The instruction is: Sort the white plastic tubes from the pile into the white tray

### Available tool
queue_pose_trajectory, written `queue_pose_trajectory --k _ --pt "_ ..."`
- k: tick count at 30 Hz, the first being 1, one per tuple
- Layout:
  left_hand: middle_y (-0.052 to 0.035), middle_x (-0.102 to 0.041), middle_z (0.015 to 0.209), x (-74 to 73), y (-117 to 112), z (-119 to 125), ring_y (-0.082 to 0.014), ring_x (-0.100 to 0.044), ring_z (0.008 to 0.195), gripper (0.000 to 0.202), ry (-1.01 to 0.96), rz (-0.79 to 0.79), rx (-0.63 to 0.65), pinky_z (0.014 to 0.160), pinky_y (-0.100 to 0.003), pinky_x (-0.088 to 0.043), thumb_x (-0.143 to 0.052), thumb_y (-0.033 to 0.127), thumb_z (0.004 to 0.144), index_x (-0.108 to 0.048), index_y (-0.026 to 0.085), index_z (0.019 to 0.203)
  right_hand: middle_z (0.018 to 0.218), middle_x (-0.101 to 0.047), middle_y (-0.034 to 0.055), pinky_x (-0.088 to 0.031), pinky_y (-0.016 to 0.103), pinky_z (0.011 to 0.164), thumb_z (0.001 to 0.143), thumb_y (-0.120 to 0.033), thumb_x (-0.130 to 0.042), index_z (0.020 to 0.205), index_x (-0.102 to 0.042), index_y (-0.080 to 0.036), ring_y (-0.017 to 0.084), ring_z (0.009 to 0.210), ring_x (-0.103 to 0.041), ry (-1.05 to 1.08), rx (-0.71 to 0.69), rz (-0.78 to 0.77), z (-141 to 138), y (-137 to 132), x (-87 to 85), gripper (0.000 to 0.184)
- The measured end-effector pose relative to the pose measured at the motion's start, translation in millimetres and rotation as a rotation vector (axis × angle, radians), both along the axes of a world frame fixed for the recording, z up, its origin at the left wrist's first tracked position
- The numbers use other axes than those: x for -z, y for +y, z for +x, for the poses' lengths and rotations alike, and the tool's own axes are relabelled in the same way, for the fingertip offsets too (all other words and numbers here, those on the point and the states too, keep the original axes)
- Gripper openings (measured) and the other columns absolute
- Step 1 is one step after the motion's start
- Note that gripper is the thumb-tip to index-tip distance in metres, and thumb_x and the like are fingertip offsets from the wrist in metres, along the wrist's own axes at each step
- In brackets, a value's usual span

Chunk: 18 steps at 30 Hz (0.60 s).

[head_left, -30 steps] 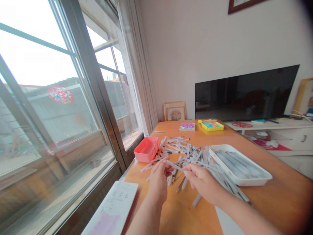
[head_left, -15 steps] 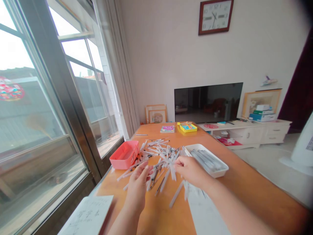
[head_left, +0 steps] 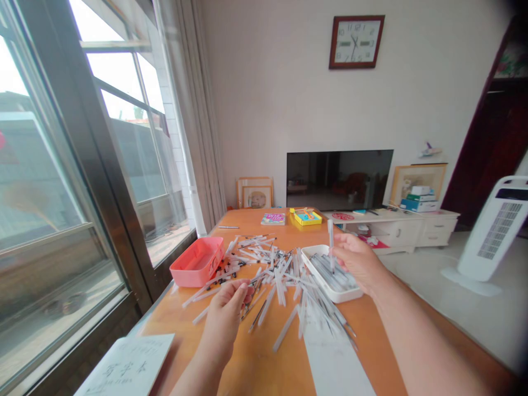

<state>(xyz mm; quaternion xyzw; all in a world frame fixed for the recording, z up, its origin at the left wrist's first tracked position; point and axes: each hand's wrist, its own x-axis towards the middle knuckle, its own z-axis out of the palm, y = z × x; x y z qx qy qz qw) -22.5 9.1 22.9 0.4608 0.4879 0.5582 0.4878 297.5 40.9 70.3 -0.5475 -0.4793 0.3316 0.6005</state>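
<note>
My right hand (head_left: 357, 261) pinches a clear pen (head_left: 330, 234) upright over the white tray (head_left: 336, 297). Inside that tray lie several similar clear pens (head_left: 325, 268) side by side. My left hand (head_left: 226, 308), fingers curled together, is at the near left edge of a loose heap of clear pen parts (head_left: 280, 275). Whatever its fingertips hold, if anything, blends with the heap behind. Small black caps (head_left: 235, 264) lie on the heap's left side, close to a pink-red basket (head_left: 198, 267).
A handwritten notebook (head_left: 124, 366) lies at the near left, and a white paper sheet (head_left: 334, 357) at the near right. Farther back on the wooden table (head_left: 256, 368) are a booklet (head_left: 273, 219), a yellow box (head_left: 306, 218) and a single pen (head_left: 229, 227).
My right hand has moved right from the heap to above the white tray and now carries a clear pen upright. My left hand stays by the heap, its fingers more curled.
</note>
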Motion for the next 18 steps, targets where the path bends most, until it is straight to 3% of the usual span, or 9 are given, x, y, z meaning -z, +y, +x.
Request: queue_pose_trajectory --k 2,5,9,14,18 --pt "-0.0085 -0.077 0.089 1.7 1.1 0.2 -0.0207 -0.066 0.082 0.051 -0.007 -0.006 -0.010 0.077 -0.030 -0.046 -0.079 0.060 0.072 -0.076 0.017 0.100 0.077 -0.064 -0.0014 -0.037 0.022 0.051 0.070 -0.035 -0.073 0.111 -0.062 -0.019 0.012 0.059 -0.054 -0.001 0.034 0.005 10.1 2.9 -0.1 0.046" --pt "-0.0083 -0.077 0.088 4.6 3.4 -0.9 -0.0208 -0.067 0.080 0.052 -0.009 -0.013 -0.015 0.073 -0.029 -0.046 -0.079 0.061 0.071 -0.076 0.017 0.099 0.078 -0.065 0.0014 -0.041 0.024 0.053 0.070 -0.040 -0.073 0.100 -0.065 -0.017 0.014 0.064 -0.058 -0.032 0.120 0.023 21.3 8.4 -0.1 0.039" --pt "-0.0082 -0.075 0.086 6.2 5.9 -3.0 -0.0221 -0.066 0.081 0.052 0.023 0.009 0.009 0.072 -0.030 -0.046 -0.077 0.062 0.074 -0.076 0.016 0.098 0.066 -0.060 -0.0026 -0.039 0.025 0.053 0.072 -0.043 -0.071 0.093 -0.064 -0.019 0.014 0.058 -0.054 -0.113 0.217 0.074 30.4 11.9 -0.2 0.033" --pt "-0.0081 -0.075 0.087 5.3 6.0 -2.0 -0.0225 -0.065 0.082 0.052 0.033 -0.001 0.023 0.075 -0.031 -0.046 -0.075 0.063 0.074 -0.075 0.016 0.097 0.065 -0.066 -0.0014 -0.045 0.026 0.054 0.072 -0.037 -0.068 0.095 -0.062 -0.020 0.016 0.057 -0.062 -0.097 0.143 -0.019 34.2 6.2 5.3 0.029" --pt "-0.0074 -0.075 0.088 5.1 4.7 -0.7 -0.0224 -0.065 0.084 0.053 0.017 0.000 0.022 0.076 -0.030 -0.047 -0.078 0.064 0.071 -0.076 0.018 0.096 0.089 -0.076 0.0078 -0.056 0.030 0.066 0.075 -0.034 -0.066 0.104 -0.063 -0.020 0.022 0.080 -0.075 0.018 0.013 -0.055 35.9 -1.0 11.5 0.032"
